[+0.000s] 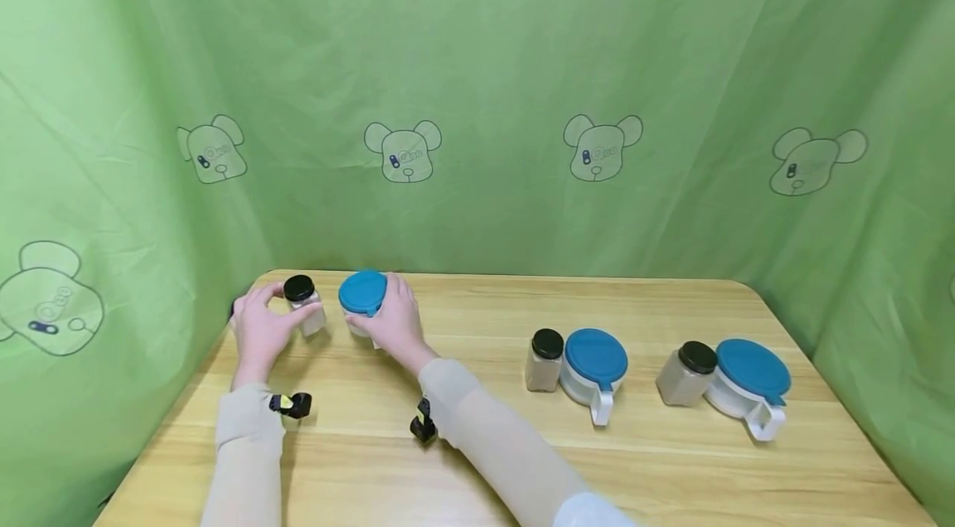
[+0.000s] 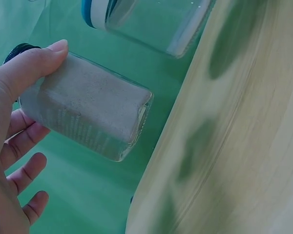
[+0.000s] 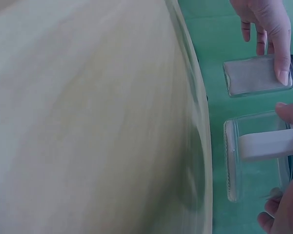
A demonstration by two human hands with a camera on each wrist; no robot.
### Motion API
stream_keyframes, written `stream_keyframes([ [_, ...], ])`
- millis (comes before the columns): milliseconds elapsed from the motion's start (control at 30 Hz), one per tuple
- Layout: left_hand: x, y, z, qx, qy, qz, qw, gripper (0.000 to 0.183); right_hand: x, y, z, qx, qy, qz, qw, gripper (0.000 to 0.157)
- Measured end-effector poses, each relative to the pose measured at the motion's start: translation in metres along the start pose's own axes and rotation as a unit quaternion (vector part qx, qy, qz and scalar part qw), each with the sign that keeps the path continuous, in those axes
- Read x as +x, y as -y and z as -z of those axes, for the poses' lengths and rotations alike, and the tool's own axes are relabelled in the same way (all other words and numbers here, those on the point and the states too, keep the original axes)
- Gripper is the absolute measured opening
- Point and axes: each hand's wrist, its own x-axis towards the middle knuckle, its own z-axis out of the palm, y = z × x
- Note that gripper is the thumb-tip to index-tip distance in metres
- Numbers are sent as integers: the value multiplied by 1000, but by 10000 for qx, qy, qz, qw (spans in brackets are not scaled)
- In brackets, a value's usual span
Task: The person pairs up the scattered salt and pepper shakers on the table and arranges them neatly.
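Note:
At the table's far left, my left hand (image 1: 261, 326) grips a square clear jar (image 2: 88, 100) of pale powder by its upper part, thumb on one side and fingers on the other. The jar has a black lid (image 1: 299, 287). Beside it, my right hand (image 1: 397, 320) holds a clear container (image 3: 231, 170) with a blue lid (image 1: 362, 292) and a white handle (image 3: 268, 144), fingers around its lid end. In both wrist views a gap shows between the bases of these two vessels and the tabletop. The two vessels stay apart.
On the wooden table (image 1: 373, 461), one black-lidded jar (image 1: 543, 369) stands against a blue-lidded container (image 1: 595, 355) right of centre. Farther right is another such pair, a jar (image 1: 682, 382) and a container (image 1: 752, 369). A green curtain (image 1: 492, 212) borders the back and sides.

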Motion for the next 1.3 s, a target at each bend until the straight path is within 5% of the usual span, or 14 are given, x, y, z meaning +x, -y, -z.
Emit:
stream_keyframes([
  [267, -6, -10, 4, -46, -92, -47, 9999, 59, -10, -2, 6, 372, -111, -80, 9992, 91],
  [1300, -26, -44, -1, -395, 113, -149, 9990, 56, -32, -7, 33, 149, -350, -106, 9992, 90],
])
